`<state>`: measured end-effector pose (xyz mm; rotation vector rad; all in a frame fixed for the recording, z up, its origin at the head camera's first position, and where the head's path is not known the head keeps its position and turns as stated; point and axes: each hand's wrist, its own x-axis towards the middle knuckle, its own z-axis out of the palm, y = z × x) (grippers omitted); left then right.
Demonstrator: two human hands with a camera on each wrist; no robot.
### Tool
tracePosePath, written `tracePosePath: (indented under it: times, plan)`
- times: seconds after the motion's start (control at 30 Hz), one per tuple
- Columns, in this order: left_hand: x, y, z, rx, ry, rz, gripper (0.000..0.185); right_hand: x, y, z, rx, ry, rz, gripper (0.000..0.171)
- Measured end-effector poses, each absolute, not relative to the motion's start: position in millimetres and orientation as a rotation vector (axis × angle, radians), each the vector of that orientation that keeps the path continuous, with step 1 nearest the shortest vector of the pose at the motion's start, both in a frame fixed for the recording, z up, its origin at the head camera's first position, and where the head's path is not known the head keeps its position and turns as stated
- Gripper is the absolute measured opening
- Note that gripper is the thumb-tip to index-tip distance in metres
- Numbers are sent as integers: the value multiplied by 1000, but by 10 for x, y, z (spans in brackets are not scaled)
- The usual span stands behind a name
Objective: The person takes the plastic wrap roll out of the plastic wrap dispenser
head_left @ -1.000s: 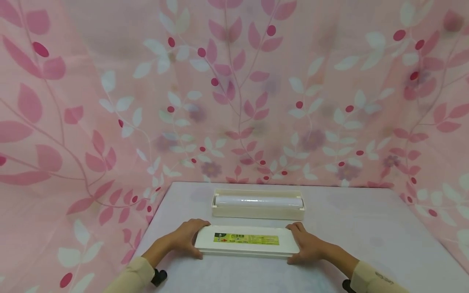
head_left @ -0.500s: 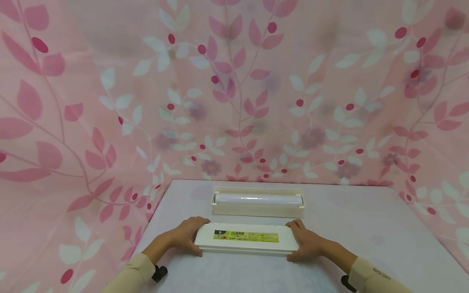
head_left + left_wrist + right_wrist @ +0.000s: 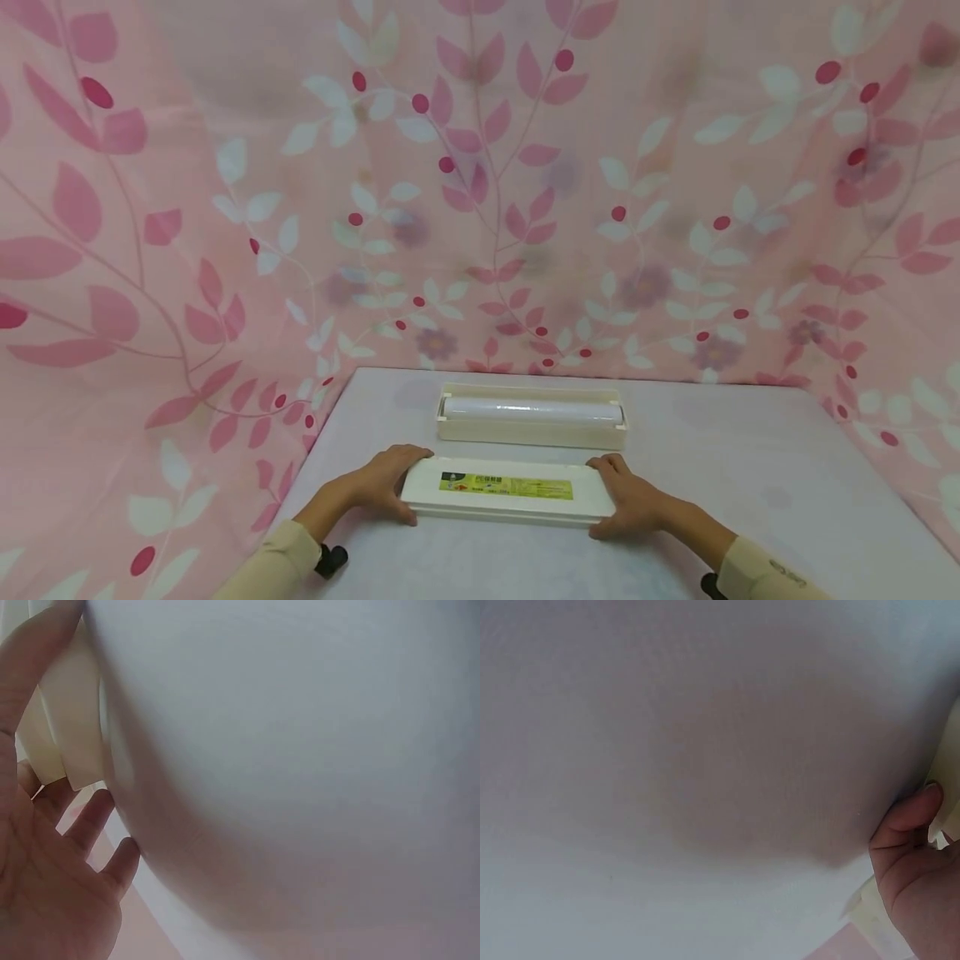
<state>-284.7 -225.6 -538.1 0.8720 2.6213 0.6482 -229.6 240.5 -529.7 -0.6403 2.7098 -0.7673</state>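
A long white box lid point(image 3: 525, 507) with a yellow-green printed label point(image 3: 506, 486) lies flat near the front of the table. My left hand point(image 3: 382, 485) grips its left end, thumb at the near edge and fingers toward the far corner. At the opposite end my right hand point(image 3: 630, 500) holds it the same way. Just behind stands an open cream box point(image 3: 532, 434) with a roll of cling film point(image 3: 532, 410) inside. In the left wrist view the lid's end point(image 3: 75, 712) shows between thumb and fingers. The right wrist view catches the right thumb point(image 3: 919, 810) against the lid's edge point(image 3: 949, 772).
A pale cloth covers the table point(image 3: 750, 467), whose back edge meets a pink leaf-patterned curtain point(image 3: 495, 208). The curtain also hangs along the left and right sides. A dark wrist camera point(image 3: 330, 560) sits under the left sleeve point(image 3: 273, 558).
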Motion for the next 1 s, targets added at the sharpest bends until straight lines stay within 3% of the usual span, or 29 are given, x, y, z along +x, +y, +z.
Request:
tracePosePath:
  times: [0.67, 1.0]
  plan:
    - [-2790, -2289, -5325, 795, 2567, 683, 108, -2285, 2447, -5326, -645, 2700, -790, 112]
    - [-2718, -2323, -5314, 769, 2640, 716, 88, -2218, 2684, -5169, -649, 2701, -853, 112]
